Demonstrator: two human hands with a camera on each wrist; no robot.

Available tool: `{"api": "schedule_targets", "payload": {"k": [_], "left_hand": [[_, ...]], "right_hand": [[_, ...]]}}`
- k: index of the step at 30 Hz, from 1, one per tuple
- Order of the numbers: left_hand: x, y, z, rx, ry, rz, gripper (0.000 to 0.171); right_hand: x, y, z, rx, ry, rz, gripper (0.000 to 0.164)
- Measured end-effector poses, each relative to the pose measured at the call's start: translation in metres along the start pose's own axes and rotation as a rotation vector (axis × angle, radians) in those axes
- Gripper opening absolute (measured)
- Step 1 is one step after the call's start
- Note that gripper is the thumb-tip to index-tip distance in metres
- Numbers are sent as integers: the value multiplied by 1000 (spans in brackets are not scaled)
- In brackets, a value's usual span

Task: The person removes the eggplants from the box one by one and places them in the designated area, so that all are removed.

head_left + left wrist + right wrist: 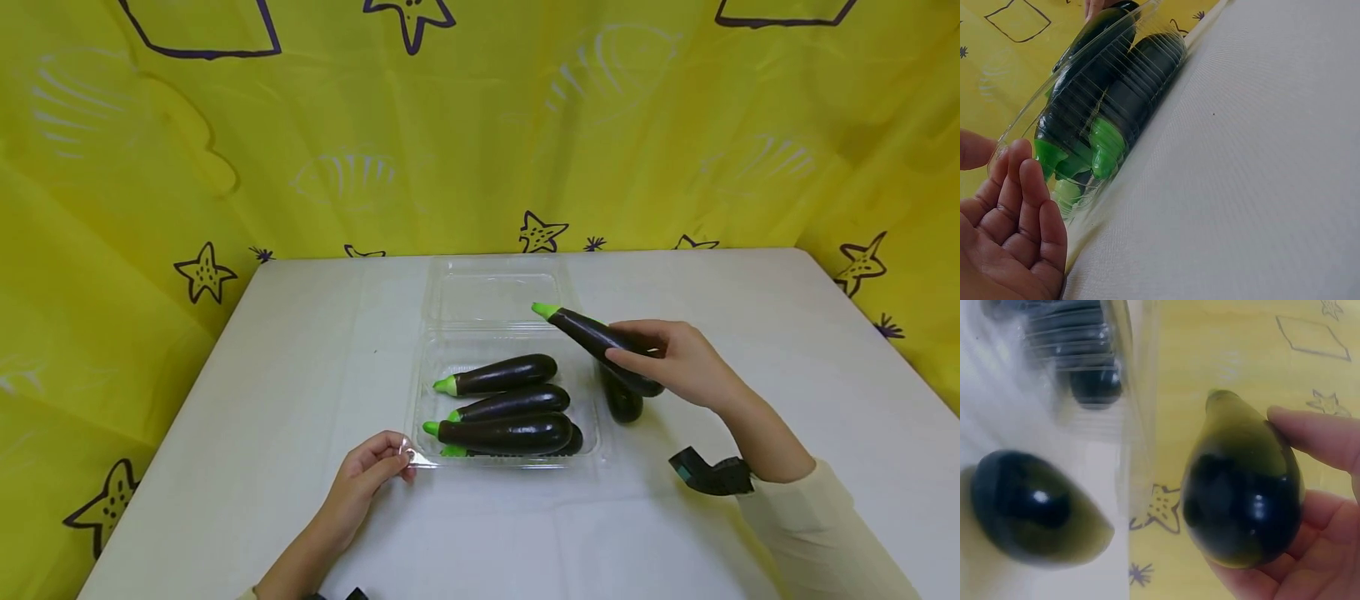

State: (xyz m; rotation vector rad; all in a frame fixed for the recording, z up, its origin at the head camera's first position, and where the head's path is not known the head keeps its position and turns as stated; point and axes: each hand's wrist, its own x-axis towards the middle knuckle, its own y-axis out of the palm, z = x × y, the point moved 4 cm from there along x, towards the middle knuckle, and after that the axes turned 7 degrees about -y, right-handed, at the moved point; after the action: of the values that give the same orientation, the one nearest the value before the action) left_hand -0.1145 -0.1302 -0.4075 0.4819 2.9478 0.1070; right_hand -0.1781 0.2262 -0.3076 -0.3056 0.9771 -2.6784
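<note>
clear plastic makes up the box i see on my feed, lying open on a white table, its lid folded back toward a yellow backdrop printed with starfish and pale fish outlines.

inside the box, three glossy dark eggplants lie side by side, green stems pointing left; beneath the nearest one i make out at least one more, partly hidden.

the right hand, at the end of a cream sleeve with a black strap at the wrist, grips another eggplant, the raised one, thumb on one side and fingers on the other. it hangs tilted above the box's right edge, stem up and to the left, over the lid's near right corner. below it, on the table just right of the box, rests a loose eggplant.

the left hand pinches the box's near left corner between thumb and fingers; from my left wrist view, those fingers lie close together.
</note>
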Motion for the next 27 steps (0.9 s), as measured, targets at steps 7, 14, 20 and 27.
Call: {"api": "schedule_targets", "payload": {"k": [7,14,20,27], "left_hand": [[1,0,0,1,10,7,21],[1,1,0,0,14,-1,21],[0,1,0,-4,13,1,21],[0,1,0,-7,18,2,21]], "right_hand": [[-12,-8,-16,39,72,-53,47],[-19,-10,-29,50,145,-99,52],[-24,-12,-38,4,230,-166,58],[-27,-8,-48,-2,307,-200,64]]}}
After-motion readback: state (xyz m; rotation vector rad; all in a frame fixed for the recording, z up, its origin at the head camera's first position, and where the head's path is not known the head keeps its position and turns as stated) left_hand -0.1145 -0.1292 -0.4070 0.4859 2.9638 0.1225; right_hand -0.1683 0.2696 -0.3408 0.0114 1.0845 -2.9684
